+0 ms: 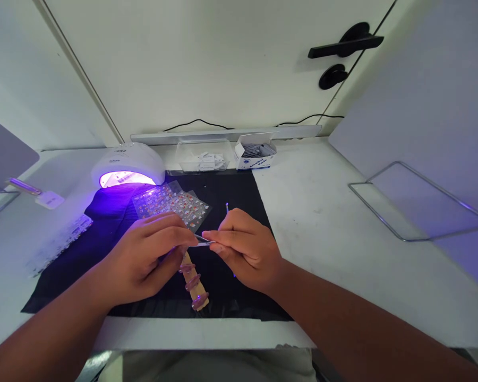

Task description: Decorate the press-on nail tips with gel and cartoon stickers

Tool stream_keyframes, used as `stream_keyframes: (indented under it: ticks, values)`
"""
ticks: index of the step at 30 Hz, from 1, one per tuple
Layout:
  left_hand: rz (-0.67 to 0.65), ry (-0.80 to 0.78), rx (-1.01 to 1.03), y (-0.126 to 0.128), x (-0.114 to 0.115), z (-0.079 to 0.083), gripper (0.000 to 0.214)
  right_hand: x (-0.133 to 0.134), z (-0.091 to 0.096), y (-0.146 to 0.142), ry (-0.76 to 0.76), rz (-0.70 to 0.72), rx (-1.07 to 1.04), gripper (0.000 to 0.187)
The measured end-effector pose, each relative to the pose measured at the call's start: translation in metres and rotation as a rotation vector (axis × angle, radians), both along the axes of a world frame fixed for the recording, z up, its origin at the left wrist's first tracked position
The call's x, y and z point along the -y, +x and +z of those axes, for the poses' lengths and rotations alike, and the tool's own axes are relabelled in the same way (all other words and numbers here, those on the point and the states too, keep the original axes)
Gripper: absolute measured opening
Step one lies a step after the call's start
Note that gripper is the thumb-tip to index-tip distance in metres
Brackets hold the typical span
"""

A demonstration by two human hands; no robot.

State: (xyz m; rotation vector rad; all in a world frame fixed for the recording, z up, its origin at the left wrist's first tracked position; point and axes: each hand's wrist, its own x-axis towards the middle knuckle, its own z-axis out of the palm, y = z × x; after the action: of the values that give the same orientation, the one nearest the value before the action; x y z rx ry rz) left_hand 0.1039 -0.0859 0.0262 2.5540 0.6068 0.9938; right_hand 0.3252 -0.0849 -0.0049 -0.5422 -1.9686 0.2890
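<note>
My left hand (pixel 147 254) is closed around a pale wooden stick (pixel 194 284) that carries several glossy pink nail tips. The stick pokes out below the hand toward me. My right hand (pixel 245 246) pinches a thin metal tool (pixel 204 240), its tip meeting the left fingertips. A second slim tool end (pixel 227 207) sticks up behind the right fingers. Both hands hover over a black mat (pixel 223 191). A clear sheet of small nail stickers (pixel 171 204) lies just beyond the left hand.
A white nail lamp (pixel 128 165) glows purple at the mat's back left. Behind the mat stand a clear plastic box (pixel 202 156) and an open box of alcohol pads (pixel 255 154). A wire frame (pixel 414 204) lies at the right. A white strip (pixel 61 241) lies left.
</note>
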Motion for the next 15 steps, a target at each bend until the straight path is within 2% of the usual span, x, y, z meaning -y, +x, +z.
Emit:
stream_keyframes:
  ticks: [3,12,15]
  values:
    - [0.013,-0.044,-0.030,0.000,0.002,0.002,0.024,-0.001,-0.003,-0.001,0.015,-0.002,-0.005,0.016]
    - [0.095,-0.196,-0.029,0.004,0.012,0.002,0.018,-0.003,-0.005,-0.003,-0.095,0.040,-0.044,0.014]
    - [0.089,-0.197,-0.015,0.006,0.012,0.002,0.017,-0.002,-0.005,-0.003,-0.096,0.044,-0.040,0.014]
